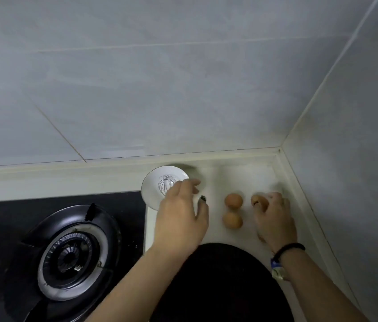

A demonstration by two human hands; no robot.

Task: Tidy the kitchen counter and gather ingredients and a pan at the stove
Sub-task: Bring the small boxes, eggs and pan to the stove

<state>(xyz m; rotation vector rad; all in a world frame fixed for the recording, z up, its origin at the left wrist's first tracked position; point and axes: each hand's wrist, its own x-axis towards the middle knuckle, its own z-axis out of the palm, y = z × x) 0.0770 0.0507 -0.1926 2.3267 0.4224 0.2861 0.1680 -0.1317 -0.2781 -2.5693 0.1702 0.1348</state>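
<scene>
We see the stove (67, 252) at the left and the desk (248, 177) to its right, running into the wall corner. A bowl (155, 189) sits at the desk's back left, a whisk (166, 183) in it. Right of the bowl lie two eggs (233, 201), one before the other, and a third egg (256, 199) further right.
</scene>
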